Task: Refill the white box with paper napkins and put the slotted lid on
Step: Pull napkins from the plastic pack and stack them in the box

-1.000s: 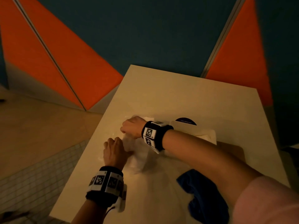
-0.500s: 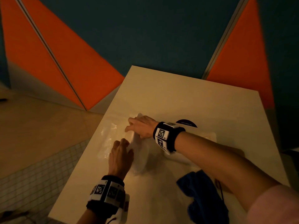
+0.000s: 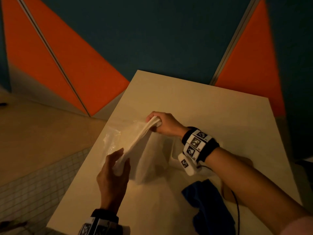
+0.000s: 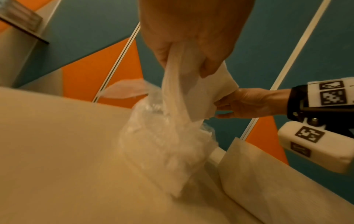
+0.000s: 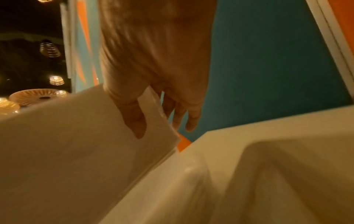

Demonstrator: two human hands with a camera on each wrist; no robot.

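Note:
Both hands hold a stack of white paper napkins [image 3: 145, 155] [image 4: 203, 94] [image 5: 67, 144] lifted off the table. My left hand [image 3: 116, 167] [image 4: 191, 45] grips its near end. My right hand [image 3: 162, 124] [image 4: 245, 103] [image 5: 153, 75] pinches its far end between thumb and fingers. A crumpled clear plastic wrapper [image 3: 112, 139] [image 4: 162, 148] trails from under the left hand onto the table. The white box [image 3: 170, 150] [image 4: 258, 174] [image 5: 268, 166] stands open just right of the napkins, mostly hidden behind my right wrist. I cannot make out the slotted lid.
A blue cloth [image 3: 208, 206] lies at the near right of the pale table [image 3: 203, 107]. A thin dark cable [image 3: 237, 209] runs beside it. The table's left edge drops to a tiled floor; a teal and orange wall stands behind.
Both hands were low over the napkins and wrapper on the table; now they have raised the stack, the right hand moving up and away. The wrapper has slid off to the left.

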